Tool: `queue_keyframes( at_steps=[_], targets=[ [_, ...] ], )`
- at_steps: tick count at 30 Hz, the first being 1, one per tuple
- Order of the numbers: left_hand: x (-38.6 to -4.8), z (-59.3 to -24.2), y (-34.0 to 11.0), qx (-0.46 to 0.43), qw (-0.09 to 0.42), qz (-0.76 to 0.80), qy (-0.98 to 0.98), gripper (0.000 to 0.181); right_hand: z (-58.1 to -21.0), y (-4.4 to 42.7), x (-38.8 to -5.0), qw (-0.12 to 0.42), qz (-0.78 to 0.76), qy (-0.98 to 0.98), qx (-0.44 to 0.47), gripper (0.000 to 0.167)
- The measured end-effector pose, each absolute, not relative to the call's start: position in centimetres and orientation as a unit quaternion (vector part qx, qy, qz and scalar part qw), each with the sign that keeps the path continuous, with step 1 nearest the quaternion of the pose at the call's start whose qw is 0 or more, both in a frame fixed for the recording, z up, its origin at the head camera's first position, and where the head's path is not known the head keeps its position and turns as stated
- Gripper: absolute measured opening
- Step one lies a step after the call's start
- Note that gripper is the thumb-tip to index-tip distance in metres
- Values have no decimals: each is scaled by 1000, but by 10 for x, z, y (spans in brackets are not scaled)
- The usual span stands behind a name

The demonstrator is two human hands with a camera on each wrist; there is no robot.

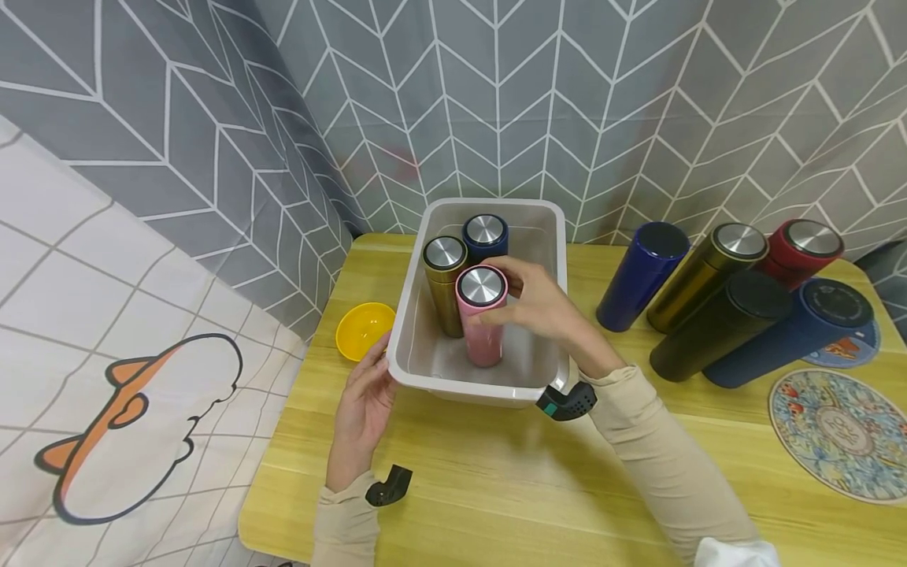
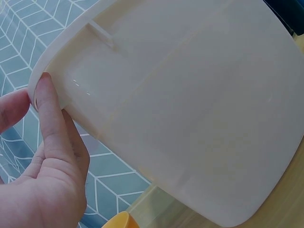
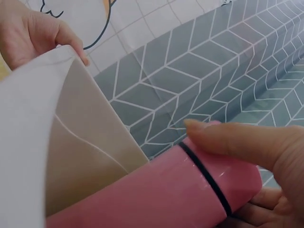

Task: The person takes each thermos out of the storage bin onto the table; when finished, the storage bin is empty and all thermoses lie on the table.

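A pink thermos bottle with a silver-topped lid stands in the near part of a light-grey plastic bin. My right hand holds it around the lid end, thumb on one side and fingers on the other; the right wrist view shows the same grip on the pink thermos. At the bin's near left corner my left hand pinches the rim between thumb and fingers, seen also on the rim in the left wrist view. Behind the pink thermos, a gold thermos and a dark blue thermos stand inside the bin.
Right of the bin stand several more thermoses: blue, gold, red, black and dark blue. A patterned round mat lies nearby. Left of the bin sits a yellow bowl.
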State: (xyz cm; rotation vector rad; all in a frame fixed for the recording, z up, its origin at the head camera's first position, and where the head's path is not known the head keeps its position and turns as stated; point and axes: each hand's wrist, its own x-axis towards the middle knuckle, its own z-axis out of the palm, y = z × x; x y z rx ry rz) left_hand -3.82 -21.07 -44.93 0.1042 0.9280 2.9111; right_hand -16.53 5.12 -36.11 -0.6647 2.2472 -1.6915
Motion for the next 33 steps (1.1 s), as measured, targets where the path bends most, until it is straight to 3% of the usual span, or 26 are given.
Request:
queue_keyframes(
  at_steps=[19,33],
  targets=[
    [-39,-449,-210,35,46,950,307,44,-330,73,-143,65,-614,758,-211,75],
    [-39,-447,-211,24,43,948,315,44,-299,89,-118,-21,-634,752,-179,72]
  ],
)
